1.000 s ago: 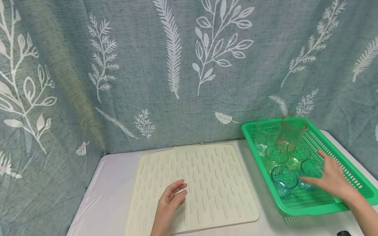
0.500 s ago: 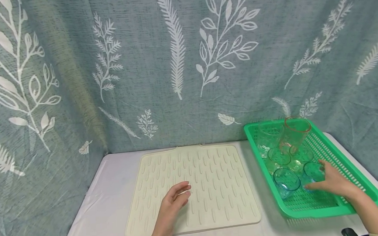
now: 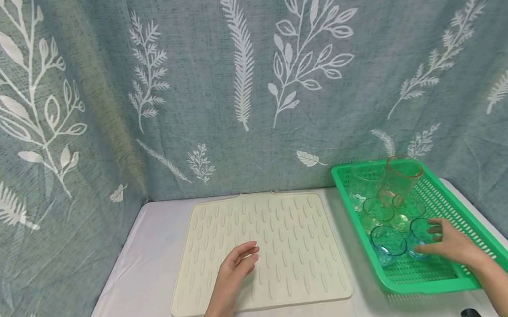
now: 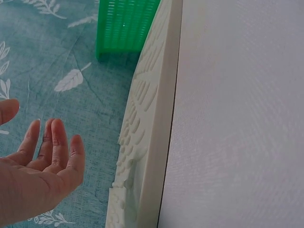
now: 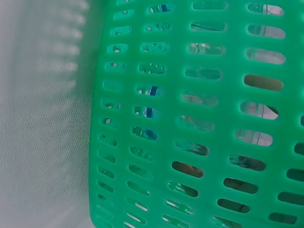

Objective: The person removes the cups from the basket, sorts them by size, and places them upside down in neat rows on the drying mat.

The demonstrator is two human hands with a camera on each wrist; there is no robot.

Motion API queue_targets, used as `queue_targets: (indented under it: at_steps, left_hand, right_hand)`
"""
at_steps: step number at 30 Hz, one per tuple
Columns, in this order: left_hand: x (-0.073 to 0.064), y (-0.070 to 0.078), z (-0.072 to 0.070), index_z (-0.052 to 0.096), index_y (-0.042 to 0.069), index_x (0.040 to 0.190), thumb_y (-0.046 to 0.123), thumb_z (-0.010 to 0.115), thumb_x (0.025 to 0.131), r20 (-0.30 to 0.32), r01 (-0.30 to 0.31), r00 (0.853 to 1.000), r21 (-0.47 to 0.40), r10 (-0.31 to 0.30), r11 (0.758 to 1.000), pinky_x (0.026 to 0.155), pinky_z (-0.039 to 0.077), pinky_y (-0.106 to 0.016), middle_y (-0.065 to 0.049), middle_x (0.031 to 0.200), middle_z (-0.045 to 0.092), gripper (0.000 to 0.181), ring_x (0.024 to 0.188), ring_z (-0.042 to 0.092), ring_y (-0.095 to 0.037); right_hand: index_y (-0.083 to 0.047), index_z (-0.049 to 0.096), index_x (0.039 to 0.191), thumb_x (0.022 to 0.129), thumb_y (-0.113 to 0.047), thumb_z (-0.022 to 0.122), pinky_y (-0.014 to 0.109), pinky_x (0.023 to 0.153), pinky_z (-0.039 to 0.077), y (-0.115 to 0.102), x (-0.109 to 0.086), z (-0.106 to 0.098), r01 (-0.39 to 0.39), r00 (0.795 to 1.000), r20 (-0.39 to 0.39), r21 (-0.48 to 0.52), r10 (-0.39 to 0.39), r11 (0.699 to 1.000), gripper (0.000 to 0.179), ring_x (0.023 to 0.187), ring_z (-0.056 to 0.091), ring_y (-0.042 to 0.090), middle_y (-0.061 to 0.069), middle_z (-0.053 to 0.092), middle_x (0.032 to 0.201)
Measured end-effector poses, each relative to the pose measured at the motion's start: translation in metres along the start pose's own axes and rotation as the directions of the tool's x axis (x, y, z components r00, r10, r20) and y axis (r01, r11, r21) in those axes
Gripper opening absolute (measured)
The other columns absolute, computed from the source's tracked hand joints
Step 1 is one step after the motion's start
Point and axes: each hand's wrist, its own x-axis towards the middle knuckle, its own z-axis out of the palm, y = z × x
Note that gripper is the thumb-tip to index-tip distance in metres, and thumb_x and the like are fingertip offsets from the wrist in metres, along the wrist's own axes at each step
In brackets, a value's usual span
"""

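My right hand (image 3: 453,246) reaches into the green basket (image 3: 496,254), its thumb and fingers curled about the right-hand blue glass (image 3: 418,241). That glass stands beside a second blue glass (image 3: 388,245). Behind them are two yellowish-green glasses (image 3: 377,213), then a tall clear glass (image 3: 364,189) and a tall glass with a red rim (image 3: 399,179). In the right wrist view the slotted basket wall (image 5: 175,114) hides the hand. My left hand (image 3: 233,272) hovers over the cream mat (image 3: 297,254), fingers loosely bent and holding nothing.
The ridged mat lies on a white-covered table (image 3: 129,278), left of the basket. A leaf-patterned curtain (image 3: 212,82) closes off the back and sides. A small black object (image 3: 471,314) shows at the bottom right edge.
My right hand has moved onto the right-hand blue glass, its spread fingers drawing in around it. The left hand stays over the mat. The head view has shifted slightly.
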Motion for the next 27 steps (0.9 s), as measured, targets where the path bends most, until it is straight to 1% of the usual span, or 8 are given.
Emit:
queue_targets:
  at_steps: [3, 7, 12, 16, 20, 23, 27]
  left_hand:
    - [0.001, 0.000, 0.000, 0.054, 0.002, 0.133, 0.020, 0.063, 0.094, -0.001, -0.003, 1.000, -0.001, 0.003, 1.000, 0.101, 0.043, -0.038, -0.017, 0.131, 0.055, 0.044, 0.122, 0.051, -0.032]
    - [0.001, 0.000, 0.000, 0.054, 0.001, 0.132, 0.019, 0.063, 0.094, -0.008, -0.003, 1.000, 0.005, 0.003, 1.000, 0.100, 0.044, -0.036, -0.018, 0.130, 0.056, 0.043, 0.122, 0.051, -0.033]
    - [0.002, 0.001, -0.001, 0.054, 0.001, 0.132, 0.019, 0.063, 0.094, -0.018, -0.001, 1.000, 0.008, 0.001, 1.000, 0.098, 0.044, -0.035, -0.018, 0.130, 0.056, 0.043, 0.120, 0.052, -0.031]
    - [0.002, 0.002, -0.002, 0.054, 0.001, 0.133, 0.020, 0.063, 0.094, -0.025, 0.005, 1.000, 0.007, -0.005, 1.000, 0.098, 0.044, -0.035, -0.018, 0.130, 0.056, 0.044, 0.119, 0.053, -0.029]
    - [0.002, 0.002, -0.003, 0.053, 0.001, 0.133, 0.021, 0.062, 0.095, -0.029, 0.007, 1.000, 0.012, -0.007, 1.000, 0.097, 0.044, -0.034, -0.018, 0.130, 0.056, 0.044, 0.118, 0.053, -0.028]
    - [0.002, 0.002, -0.004, 0.053, 0.000, 0.134, 0.022, 0.061, 0.095, -0.030, 0.010, 1.000, 0.015, -0.009, 1.000, 0.097, 0.045, -0.034, -0.018, 0.131, 0.056, 0.045, 0.118, 0.053, -0.027]
    - [0.002, 0.002, -0.004, 0.053, 0.002, 0.133, 0.022, 0.062, 0.094, -0.030, 0.023, 0.999, 0.017, -0.023, 1.000, 0.099, 0.044, -0.035, -0.016, 0.131, 0.056, 0.045, 0.118, 0.053, -0.025]
  right_hand:
    - [0.025, 0.013, 0.138, 0.087, -0.030, 0.074, 0.057, 0.080, 0.052, 0.001, 0.000, -0.001, 0.000, 1.000, -0.004, -0.002, 0.000, 1.000, 0.097, 0.113, 0.041, 0.064, 0.049, 0.034, 0.129]
    - [0.024, 0.012, 0.139, 0.088, -0.032, 0.073, 0.057, 0.082, 0.051, 0.001, -0.001, -0.002, -0.011, 1.000, -0.012, 0.029, 0.011, 1.000, 0.097, 0.115, 0.040, 0.064, 0.047, 0.033, 0.130]
    - [0.021, 0.009, 0.142, 0.089, -0.033, 0.071, 0.059, 0.085, 0.049, -0.003, -0.007, -0.004, -0.014, 0.998, -0.057, 0.070, 0.018, 0.997, 0.097, 0.117, 0.038, 0.062, 0.046, 0.031, 0.134]
    - [0.018, 0.007, 0.145, 0.091, -0.038, 0.068, 0.059, 0.085, 0.047, -0.009, -0.012, -0.007, -0.027, 0.995, -0.091, 0.070, 0.033, 0.997, 0.099, 0.118, 0.038, 0.059, 0.043, 0.029, 0.138]
    - [0.016, 0.006, 0.147, 0.091, -0.039, 0.068, 0.062, 0.088, 0.044, -0.016, -0.018, -0.007, -0.012, 0.987, -0.156, 0.082, 0.025, 0.997, 0.100, 0.120, 0.037, 0.057, 0.040, 0.028, 0.140]
    - [0.014, 0.006, 0.148, 0.091, -0.038, 0.069, 0.065, 0.090, 0.041, -0.023, -0.021, -0.005, 0.010, 0.977, -0.211, 0.124, 0.017, 0.992, 0.100, 0.123, 0.034, 0.057, 0.039, 0.028, 0.142]
    - [0.010, 0.007, 0.151, 0.090, -0.037, 0.070, 0.063, 0.090, 0.040, -0.033, -0.025, -0.002, 0.030, 0.964, -0.265, 0.190, 0.022, 0.981, 0.099, 0.125, 0.033, 0.054, 0.036, 0.028, 0.144]
